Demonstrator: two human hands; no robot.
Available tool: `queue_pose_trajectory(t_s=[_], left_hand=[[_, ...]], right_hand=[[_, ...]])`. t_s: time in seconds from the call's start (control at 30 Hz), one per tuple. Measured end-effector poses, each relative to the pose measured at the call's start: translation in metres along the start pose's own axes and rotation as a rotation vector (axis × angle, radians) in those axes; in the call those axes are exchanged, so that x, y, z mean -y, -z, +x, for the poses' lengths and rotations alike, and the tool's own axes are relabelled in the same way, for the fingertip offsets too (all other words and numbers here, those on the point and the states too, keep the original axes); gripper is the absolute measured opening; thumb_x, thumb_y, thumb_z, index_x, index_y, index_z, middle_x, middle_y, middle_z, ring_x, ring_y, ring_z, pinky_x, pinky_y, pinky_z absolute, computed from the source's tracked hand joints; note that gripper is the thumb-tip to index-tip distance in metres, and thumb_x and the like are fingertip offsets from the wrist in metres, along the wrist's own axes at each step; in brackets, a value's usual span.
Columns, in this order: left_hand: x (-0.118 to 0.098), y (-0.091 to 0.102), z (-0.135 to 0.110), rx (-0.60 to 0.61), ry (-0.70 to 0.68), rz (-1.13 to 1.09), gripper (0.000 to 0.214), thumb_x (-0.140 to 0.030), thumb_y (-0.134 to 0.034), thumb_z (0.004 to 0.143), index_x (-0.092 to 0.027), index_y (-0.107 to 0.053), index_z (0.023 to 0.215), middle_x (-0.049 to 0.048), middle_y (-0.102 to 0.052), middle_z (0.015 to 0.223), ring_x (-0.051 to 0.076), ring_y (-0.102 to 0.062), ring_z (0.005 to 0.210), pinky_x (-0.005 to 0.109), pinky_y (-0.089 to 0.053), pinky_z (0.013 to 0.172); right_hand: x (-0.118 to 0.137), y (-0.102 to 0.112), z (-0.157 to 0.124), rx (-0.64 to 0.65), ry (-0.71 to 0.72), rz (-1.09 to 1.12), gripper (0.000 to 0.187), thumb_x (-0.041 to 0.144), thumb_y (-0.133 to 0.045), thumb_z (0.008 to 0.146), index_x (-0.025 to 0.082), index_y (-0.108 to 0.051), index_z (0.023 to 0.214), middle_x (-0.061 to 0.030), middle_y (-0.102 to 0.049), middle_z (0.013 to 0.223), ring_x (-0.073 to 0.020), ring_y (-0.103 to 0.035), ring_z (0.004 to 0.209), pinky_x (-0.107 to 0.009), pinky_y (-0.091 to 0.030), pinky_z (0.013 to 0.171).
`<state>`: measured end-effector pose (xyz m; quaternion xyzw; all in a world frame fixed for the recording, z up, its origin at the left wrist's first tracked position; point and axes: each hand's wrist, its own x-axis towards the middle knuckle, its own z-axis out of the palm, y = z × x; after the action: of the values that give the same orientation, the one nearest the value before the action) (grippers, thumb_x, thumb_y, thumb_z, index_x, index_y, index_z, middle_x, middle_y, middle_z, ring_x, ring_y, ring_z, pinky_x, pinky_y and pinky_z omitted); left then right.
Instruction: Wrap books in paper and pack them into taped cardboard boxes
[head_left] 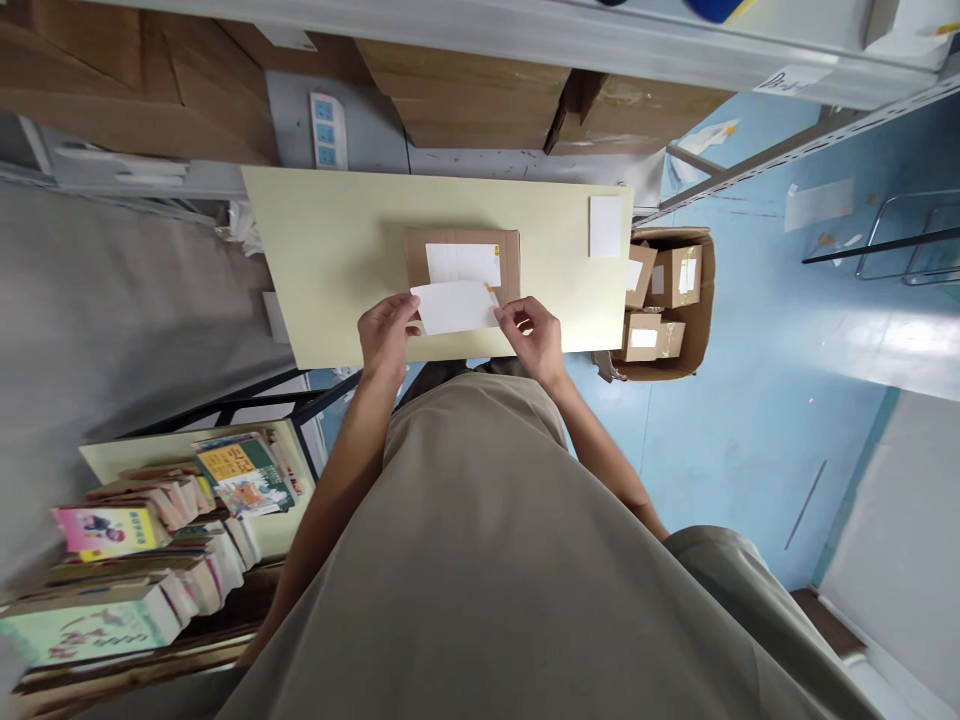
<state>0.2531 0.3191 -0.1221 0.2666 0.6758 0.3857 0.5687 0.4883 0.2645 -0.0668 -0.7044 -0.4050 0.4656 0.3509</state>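
Between my two hands is a white label sheet (454, 308) with a small yellow mark at its upper right corner. My left hand (386, 330) pinches its left end, and the fingers of my right hand (531, 332) grip the right end. Just beyond and partly under the sheet lies a flat brown cardboard box (416, 250) with a white label (457, 260) on its top. The held sheet covers the box's near part. Both rest over a pale yellow table (337, 260). A white stack of paper or labels (604, 226) sits at the table's far right corner.
Right of the table stands an open carton (705, 340) with several small labelled boxes (679, 275). Bigger cardboard boxes (480, 100) and a power strip (328, 132) lie behind, under a metal shelf beam (525, 40). Stacked books (240, 475) are at lower left.
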Motion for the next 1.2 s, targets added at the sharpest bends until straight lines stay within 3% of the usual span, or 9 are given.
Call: queue_pose_trajectory(t_s=[0.13,0.27,0.5,0.7,0.87,1.2], left_hand=[[0.000,-0.006,0.026,0.021,-0.082,0.096,0.040,-0.054,-0.095,0.078,-0.021,-0.073,0.086,0.0032,-0.076,0.081,0.018,-0.074,0.078,0.026,-0.057,0.065],[0.004,-0.017,0.055,0.076,-0.079,0.072,0.047,-0.057,-0.101,0.076,-0.022,-0.071,0.085,0.0046,-0.077,0.084,0.022,-0.077,0.085,0.031,-0.064,0.073],[0.016,-0.034,0.090,0.070,-0.069,0.023,0.050,-0.058,-0.103,0.075,-0.022,-0.072,0.087,0.0090,-0.080,0.093,0.026,-0.080,0.100,0.035,-0.069,0.083],[0.020,-0.039,0.101,0.084,-0.089,0.079,0.053,-0.065,-0.102,0.075,-0.024,-0.072,0.088,0.0057,-0.077,0.089,0.024,-0.077,0.094,0.032,-0.067,0.076],[0.022,-0.043,0.106,0.033,-0.144,0.143,0.039,-0.053,-0.098,0.079,-0.023,-0.073,0.083,0.0032,-0.073,0.080,0.020,-0.070,0.079,0.028,-0.061,0.068],[0.020,-0.047,0.114,0.041,-0.112,0.145,0.028,-0.040,-0.095,0.080,-0.021,-0.075,0.077,0.0027,-0.067,0.072,0.019,-0.063,0.070,0.028,-0.054,0.059]], right_hand=[[-0.018,-0.009,0.025,-0.033,-0.088,-0.008,0.046,0.070,-0.071,0.106,0.028,-0.067,0.089,-0.0023,-0.077,0.094,-0.0184,-0.070,0.086,-0.033,-0.059,0.087],[-0.036,-0.022,0.054,-0.033,-0.136,-0.095,0.047,0.070,-0.064,0.112,0.027,-0.067,0.092,-0.0019,-0.077,0.091,-0.0193,-0.072,0.089,-0.032,-0.057,0.089],[-0.048,-0.037,0.087,-0.035,-0.210,-0.263,0.031,0.048,-0.060,0.120,0.024,-0.075,0.106,-0.0088,-0.085,0.110,-0.0244,-0.079,0.100,-0.036,-0.059,0.095],[-0.045,-0.039,0.095,-0.034,-0.244,-0.384,0.032,0.046,-0.057,0.122,0.024,-0.078,0.113,-0.0121,-0.088,0.117,-0.0311,-0.082,0.112,-0.043,-0.062,0.103],[-0.044,-0.042,0.098,-0.037,-0.259,-0.440,0.032,0.045,-0.056,0.122,0.023,-0.079,0.117,-0.0145,-0.088,0.119,-0.0343,-0.083,0.115,-0.047,-0.064,0.105],[-0.042,-0.043,0.104,-0.039,-0.264,-0.474,0.027,0.039,-0.059,0.119,0.023,-0.080,0.117,-0.0152,-0.088,0.118,-0.0357,-0.084,0.117,-0.051,-0.067,0.106]])
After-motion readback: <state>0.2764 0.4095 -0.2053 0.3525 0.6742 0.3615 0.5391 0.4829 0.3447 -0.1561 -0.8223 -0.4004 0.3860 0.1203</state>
